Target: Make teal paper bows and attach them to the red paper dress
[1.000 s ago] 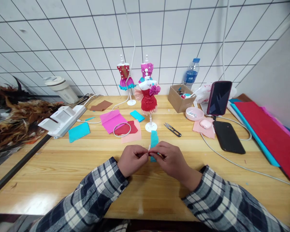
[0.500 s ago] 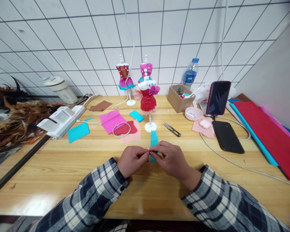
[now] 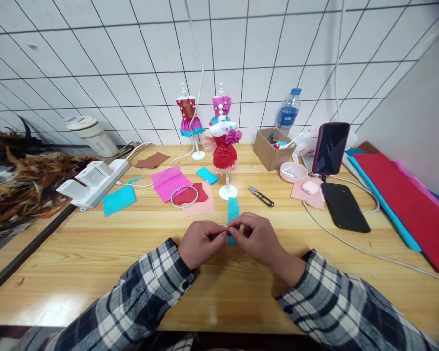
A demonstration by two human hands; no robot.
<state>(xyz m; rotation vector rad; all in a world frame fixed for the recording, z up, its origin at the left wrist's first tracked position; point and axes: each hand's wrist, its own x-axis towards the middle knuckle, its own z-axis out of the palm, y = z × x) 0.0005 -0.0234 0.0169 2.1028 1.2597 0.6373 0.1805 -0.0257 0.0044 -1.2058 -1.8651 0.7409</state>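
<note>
My left hand (image 3: 205,242) and my right hand (image 3: 258,240) meet fingertip to fingertip above the table. Both are closed in a pinch on something tiny and pale, too small to name. Beneath them a teal crepe paper strip (image 3: 233,209) lies on the wood, partly covered by my right fingers. Just beyond the strip stands a small white dress form (image 3: 225,150) in a red paper dress with a magenta flower. Black thread snips (image 3: 260,196) rest to the right of its base. Left of the base, a metal ring (image 3: 184,205) lies over red, pink and magenta paper pieces (image 3: 170,181).
Two more dressed forms (image 3: 187,109) stand at the wall. On the right are a cardboard box (image 3: 272,155), a pink dish (image 3: 293,178), a phone (image 3: 346,207), a cable and stacked coloured sheets (image 3: 406,200). A power strip (image 3: 98,183) and feathers (image 3: 25,180) occupy the left.
My right fingertips have shifted slightly, the fingers curling a little more at the pinch. My left hand stays almost where it was.
</note>
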